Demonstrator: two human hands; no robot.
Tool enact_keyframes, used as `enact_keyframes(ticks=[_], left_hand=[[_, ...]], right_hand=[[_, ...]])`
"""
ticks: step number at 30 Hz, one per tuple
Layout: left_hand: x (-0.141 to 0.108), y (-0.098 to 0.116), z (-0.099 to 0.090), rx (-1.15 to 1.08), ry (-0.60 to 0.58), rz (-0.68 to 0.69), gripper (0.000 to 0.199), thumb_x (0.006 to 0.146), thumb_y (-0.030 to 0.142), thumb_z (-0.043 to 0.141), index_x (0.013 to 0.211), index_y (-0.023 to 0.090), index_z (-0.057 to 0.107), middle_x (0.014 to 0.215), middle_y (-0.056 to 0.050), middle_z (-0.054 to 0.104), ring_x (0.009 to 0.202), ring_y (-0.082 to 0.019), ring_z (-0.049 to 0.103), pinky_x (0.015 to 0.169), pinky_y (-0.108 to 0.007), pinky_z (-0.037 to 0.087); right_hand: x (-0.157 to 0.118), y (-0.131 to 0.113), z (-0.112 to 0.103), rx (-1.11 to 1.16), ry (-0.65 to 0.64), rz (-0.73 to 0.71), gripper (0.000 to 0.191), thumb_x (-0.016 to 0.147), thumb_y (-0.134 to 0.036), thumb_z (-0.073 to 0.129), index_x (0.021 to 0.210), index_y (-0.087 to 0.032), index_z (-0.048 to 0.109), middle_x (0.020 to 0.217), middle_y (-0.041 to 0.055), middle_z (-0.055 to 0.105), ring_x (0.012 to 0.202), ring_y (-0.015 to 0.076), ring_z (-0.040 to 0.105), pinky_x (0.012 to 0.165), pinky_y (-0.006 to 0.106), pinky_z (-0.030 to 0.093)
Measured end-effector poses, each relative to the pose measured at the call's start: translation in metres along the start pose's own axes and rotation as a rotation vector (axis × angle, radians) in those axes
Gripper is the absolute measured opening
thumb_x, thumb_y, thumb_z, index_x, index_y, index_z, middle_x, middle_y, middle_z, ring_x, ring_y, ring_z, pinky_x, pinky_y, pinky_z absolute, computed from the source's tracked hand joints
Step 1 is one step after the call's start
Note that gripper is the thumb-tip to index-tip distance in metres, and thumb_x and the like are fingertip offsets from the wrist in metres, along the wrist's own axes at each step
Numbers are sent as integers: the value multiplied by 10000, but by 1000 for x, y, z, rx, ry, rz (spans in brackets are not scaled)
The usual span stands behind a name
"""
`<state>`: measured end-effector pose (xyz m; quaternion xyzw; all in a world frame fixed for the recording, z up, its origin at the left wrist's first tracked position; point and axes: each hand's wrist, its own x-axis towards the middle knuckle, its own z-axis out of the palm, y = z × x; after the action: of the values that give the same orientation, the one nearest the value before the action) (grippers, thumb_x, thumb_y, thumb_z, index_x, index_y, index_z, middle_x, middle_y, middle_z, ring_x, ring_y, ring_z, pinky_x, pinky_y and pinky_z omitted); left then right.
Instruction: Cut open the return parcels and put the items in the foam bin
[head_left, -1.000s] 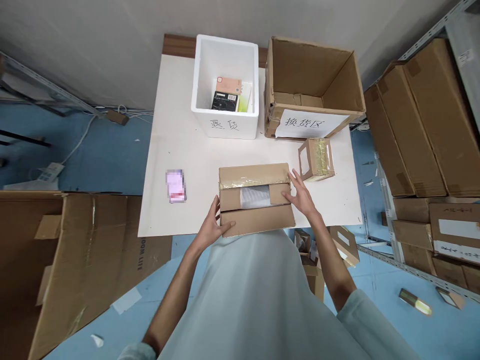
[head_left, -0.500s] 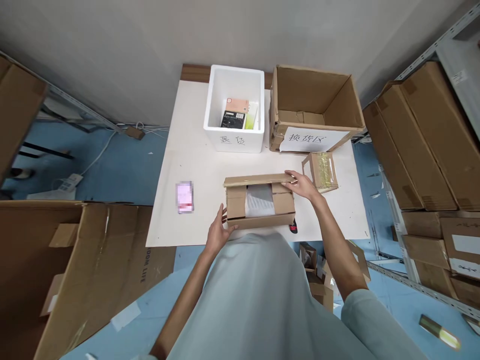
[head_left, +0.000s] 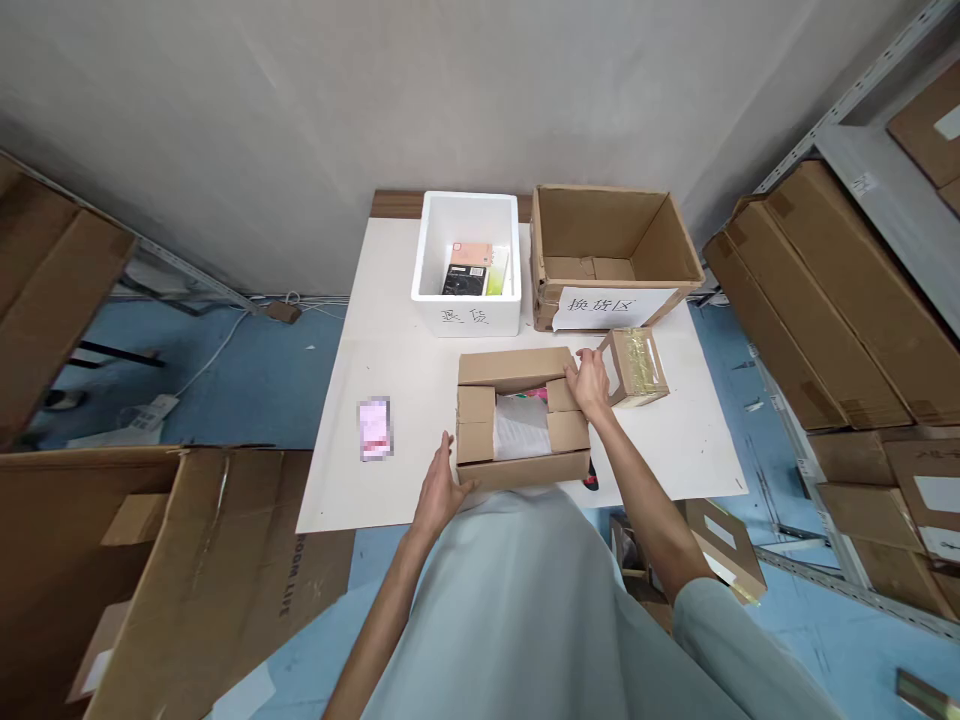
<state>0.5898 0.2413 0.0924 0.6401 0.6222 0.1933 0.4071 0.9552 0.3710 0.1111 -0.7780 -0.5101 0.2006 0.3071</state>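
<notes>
An opened cardboard box [head_left: 523, 471] sits near the table's front edge, its back and front long flaps folded outward. Inside, between the short side flaps, lies a whitish wrapped packet [head_left: 521, 428], with a bit of something pink [head_left: 537, 393] behind it. My left hand [head_left: 439, 492] holds the box's left side, thumb at the front corner and fingers along the wall. At the back right corner, my right hand [head_left: 589, 382] has its fingers curled at the flap's edge. Just right of that hand stands a small taped carton [head_left: 639, 368].
A white foam bin [head_left: 466, 316] with several small packs and a large open carton [head_left: 616, 306] stand at the table's back. A blurred pink item [head_left: 375, 428] lies on the left. Shelves of cartons [head_left: 817, 300] flank the right; a big open carton [head_left: 225, 560] stands lower left.
The box's back flap has swung back, uncovering more of the inside and the pink item. My right hand has shifted slightly left and down the corner. The view has tilted up.
</notes>
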Motion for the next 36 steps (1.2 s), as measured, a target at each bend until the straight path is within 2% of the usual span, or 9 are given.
enact_keyframes(ticks=[2, 4, 7, 10, 14, 19, 24, 29, 36], left_hand=[[-5, 11, -3, 83, 35, 123, 1097, 919, 377, 789, 1793, 246, 138, 1846, -218, 224, 1714, -424, 232, 1343, -662, 316], [-5, 26, 0, 120, 44, 251, 982, 973, 383, 726, 1785, 248, 191, 1870, -178, 160, 1742, -398, 118, 1380, -657, 238], [11, 51, 17, 71, -46, 360, 846, 1028, 356, 627, 1773, 242, 243, 1841, -158, 280, 1727, -353, 223, 1398, -606, 247], [39, 67, 44, 5, -183, 317, 805, 987, 233, 556, 1746, 160, 297, 1793, -213, 366, 1692, -351, 329, 1391, -578, 289], [66, 67, 73, -31, -276, 208, 881, 927, 228, 583, 1731, 60, 266, 1757, -315, 368, 1688, -412, 314, 1363, -619, 320], [63, 58, 78, -9, -192, 181, 886, 939, 299, 623, 1725, 73, 283, 1792, -302, 306, 1723, -459, 115, 1372, -726, 168], [51, 66, 61, 67, -132, 225, 698, 1045, 294, 486, 1694, 67, 365, 1797, -280, 314, 1719, -414, 210, 1394, -646, 208], [49, 70, 41, 135, 5, 372, 637, 1029, 252, 514, 1651, 128, 455, 1792, -215, 363, 1736, -428, 117, 1389, -708, 166], [61, 62, 17, 149, 45, 379, 800, 1013, 285, 566, 1763, 198, 301, 1882, -149, 112, 1735, -412, 143, 1380, -659, 239]], right_hand=[[-30, -14, -4, -8, 9, -122, 360, 1058, -428, 545, 1262, -181, 710, 1333, 212, 695, 1256, 368, 662, 1101, 508, 539], [-64, -29, 2, 55, -125, -199, 406, 1111, -422, 441, 1327, -200, 704, 1284, 190, 732, 1230, 351, 692, 1132, 500, 534], [-108, -46, 29, 73, -376, -222, 581, 1098, -388, 428, 1595, -112, 544, 1546, 246, 639, 1460, 394, 599, 1241, 545, 464], [-125, -55, 58, 35, -526, -66, 760, 1074, -387, 464, 1712, 6, 334, 1739, 340, 393, 1669, 481, 316, 1294, 686, 348], [-123, -57, 71, 48, -506, 127, 843, 1083, -402, 465, 1757, 15, 180, 1802, 365, 207, 1719, 502, 114, 1281, 777, 283], [-133, -54, 47, -43, -358, 37, 856, 1061, -386, 522, 1769, -22, 207, 1839, 303, 135, 1724, 504, 32, 1334, 760, 169], [-132, -14, -1, 20, -176, -86, 749, 1089, -394, 446, 1765, -104, 302, 1840, 231, 238, 1729, 460, 124, 1341, 764, 185], [-120, 46, -40, 70, -109, -69, 670, 1074, -401, 444, 1686, -130, 479, 1721, 201, 499, 1670, 360, 360, 1376, 654, 256], [-133, 69, -31, 179, -122, 42, 675, 1055, -437, 383, 1618, -116, 571, 1597, 180, 648, 1487, 332, 616, 1281, 556, 463]])
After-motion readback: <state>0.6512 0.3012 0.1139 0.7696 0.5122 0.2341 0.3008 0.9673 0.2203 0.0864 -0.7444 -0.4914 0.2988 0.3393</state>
